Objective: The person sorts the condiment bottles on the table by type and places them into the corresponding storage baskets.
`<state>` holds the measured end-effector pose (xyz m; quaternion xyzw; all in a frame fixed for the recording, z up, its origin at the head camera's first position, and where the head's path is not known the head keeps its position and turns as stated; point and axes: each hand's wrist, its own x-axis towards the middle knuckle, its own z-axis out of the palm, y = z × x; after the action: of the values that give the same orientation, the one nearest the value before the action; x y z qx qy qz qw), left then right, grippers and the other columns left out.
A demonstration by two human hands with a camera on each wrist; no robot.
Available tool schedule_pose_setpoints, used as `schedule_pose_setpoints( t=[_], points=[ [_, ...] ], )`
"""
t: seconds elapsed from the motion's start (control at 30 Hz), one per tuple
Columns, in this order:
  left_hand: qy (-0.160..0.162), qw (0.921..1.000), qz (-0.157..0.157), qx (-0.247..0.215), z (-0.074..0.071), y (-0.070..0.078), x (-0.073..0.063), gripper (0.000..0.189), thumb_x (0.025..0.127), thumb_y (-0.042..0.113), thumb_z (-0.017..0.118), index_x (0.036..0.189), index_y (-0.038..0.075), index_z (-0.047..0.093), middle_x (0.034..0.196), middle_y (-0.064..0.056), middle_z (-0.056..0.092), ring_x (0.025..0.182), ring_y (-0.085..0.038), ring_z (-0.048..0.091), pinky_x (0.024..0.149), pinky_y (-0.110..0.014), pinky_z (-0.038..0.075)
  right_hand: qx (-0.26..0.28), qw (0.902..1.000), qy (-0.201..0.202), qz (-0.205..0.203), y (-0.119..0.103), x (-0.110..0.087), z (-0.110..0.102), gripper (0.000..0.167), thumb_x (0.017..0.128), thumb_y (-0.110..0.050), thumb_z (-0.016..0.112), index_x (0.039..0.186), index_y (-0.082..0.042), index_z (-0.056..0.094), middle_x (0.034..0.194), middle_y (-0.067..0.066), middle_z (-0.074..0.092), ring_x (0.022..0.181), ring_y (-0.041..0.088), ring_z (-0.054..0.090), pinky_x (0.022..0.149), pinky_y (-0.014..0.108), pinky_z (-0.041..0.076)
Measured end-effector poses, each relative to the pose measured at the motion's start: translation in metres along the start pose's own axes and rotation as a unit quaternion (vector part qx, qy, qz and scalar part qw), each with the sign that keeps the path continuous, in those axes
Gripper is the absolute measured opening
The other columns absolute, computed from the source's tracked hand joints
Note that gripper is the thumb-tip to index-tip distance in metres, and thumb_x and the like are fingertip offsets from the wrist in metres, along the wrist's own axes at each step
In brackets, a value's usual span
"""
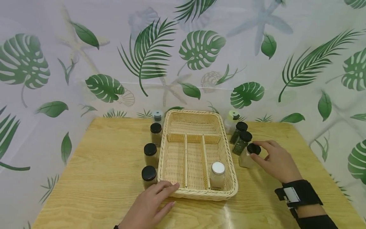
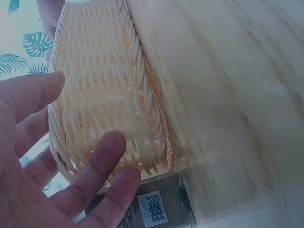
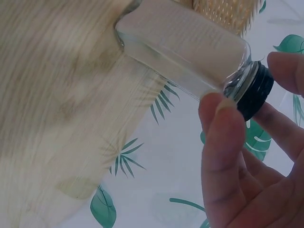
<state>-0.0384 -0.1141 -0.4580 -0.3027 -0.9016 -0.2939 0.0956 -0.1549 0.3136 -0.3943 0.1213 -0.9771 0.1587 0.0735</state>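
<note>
On the right side of the table, my right hand (image 1: pixel 278 160) holds a clear spice jar (image 1: pixel 246 160) by its black lid, between thumb and fingers. The right wrist view shows the jar's pale contents (image 3: pixel 185 33) and the lid (image 3: pixel 256 90) among the fingers. My left hand (image 1: pixel 152 203) rests by the front left corner of a wicker basket (image 1: pixel 197 192), its fingers loosely spread at the rim. Inside the basket's front right compartment stands a white-lidded jar (image 1: pixel 218 176). Under the left fingers, the left wrist view shows a jar with a barcode label (image 2: pixel 154 209).
Left of the basket, black-lidded jars (image 1: pixel 150 154) stand in a row with a pale-lidded jar (image 1: pixel 157 116) behind. On the right are two dark jars (image 1: pixel 241 143) and a jar with a light green lid (image 1: pixel 232 122). A leaf-patterned cloth (image 1: pixel 200 47) hangs behind the wooden table (image 1: pixel 108 165).
</note>
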Motion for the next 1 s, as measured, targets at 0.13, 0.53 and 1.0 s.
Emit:
schedule_pose_setpoints(
  t=[0.13, 0.53, 1.0],
  points=[
    [0.002, 1.0, 0.002, 0.0, 0.0, -0.001, 0.0, 0.051, 0.095, 0.03, 0.07, 0.144, 0.025, 0.056, 0.122, 0.01, 0.058, 0.098, -0.006, 0.059, 0.079, -0.028, 0.054, -0.005, 1.0, 0.002, -0.005, 0.001, 0.002, 0.003, 0.058, 0.095, -0.046, 0.066, 0.138, -0.008, 0.058, 0.129, 0.024, 0.055, 0.075, 0.023, 0.063, 0.062, 0.042, 0.051],
    [-0.014, 0.9998, -0.011, -0.012, 0.003, -0.003, 0.0, 0.049, 0.096, 0.032, 0.068, 0.143, 0.025, 0.056, 0.122, 0.01, 0.059, 0.099, -0.006, 0.06, 0.081, -0.028, 0.055, -0.003, 0.9999, 0.0, -0.016, 0.004, 0.007, 0.012, 0.055, 0.095, -0.04, 0.068, 0.137, -0.007, 0.058, 0.128, 0.024, 0.058, 0.072, 0.02, 0.062, 0.06, 0.039, 0.049],
    [0.0, 0.9999, 0.0, -0.017, 0.004, -0.005, 0.0, 0.05, 0.096, 0.031, 0.069, 0.144, 0.026, 0.056, 0.122, 0.011, 0.058, 0.098, -0.004, 0.06, 0.08, -0.026, 0.054, 0.003, 0.9997, 0.016, -0.019, -0.002, 0.009, 0.013, 0.05, 0.094, -0.037, 0.069, 0.13, -0.003, 0.06, 0.127, 0.024, 0.062, 0.102, 0.041, 0.063, 0.076, 0.056, 0.051]
  ],
)
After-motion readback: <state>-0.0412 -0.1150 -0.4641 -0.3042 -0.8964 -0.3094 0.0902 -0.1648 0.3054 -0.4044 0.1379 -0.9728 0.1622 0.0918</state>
